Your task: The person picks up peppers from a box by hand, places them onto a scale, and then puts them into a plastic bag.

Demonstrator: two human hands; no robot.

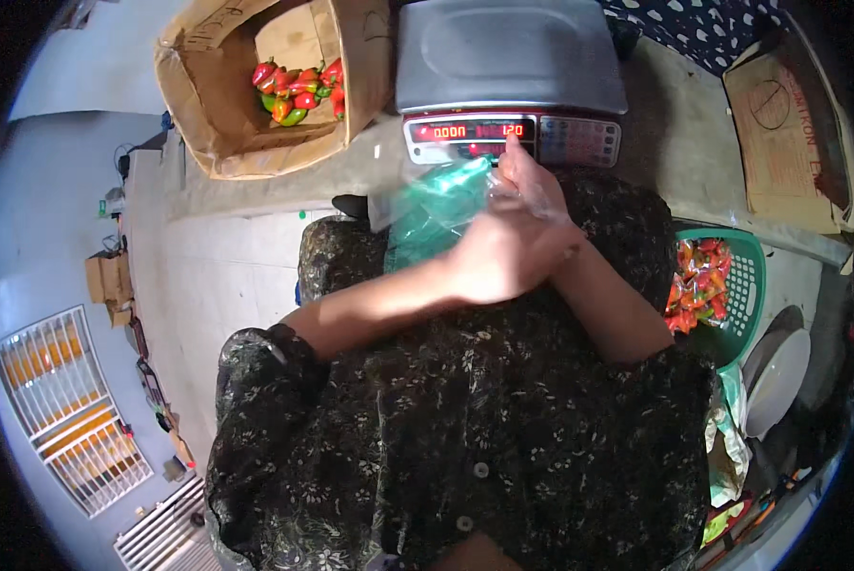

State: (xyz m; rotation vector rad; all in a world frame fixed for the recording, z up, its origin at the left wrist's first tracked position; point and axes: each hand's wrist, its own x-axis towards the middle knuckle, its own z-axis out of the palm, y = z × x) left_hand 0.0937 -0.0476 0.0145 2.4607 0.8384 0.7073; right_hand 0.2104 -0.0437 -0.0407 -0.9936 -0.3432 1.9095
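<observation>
Both my hands meet over my lap, in front of a grey digital scale with a red lit display. My left hand lies across and grips a clear plastic bag with a green tint. My right hand sits partly under the left, fingers pinching the same bag near the scale's front panel. The bag's contents cannot be made out. The scale's platform has nothing on it.
A cardboard box at the upper left holds red, green and orange peppers. A green plastic basket on my right holds bagged red and orange peppers. Flattened cardboard lies at the upper right. A white round lid rests lower right.
</observation>
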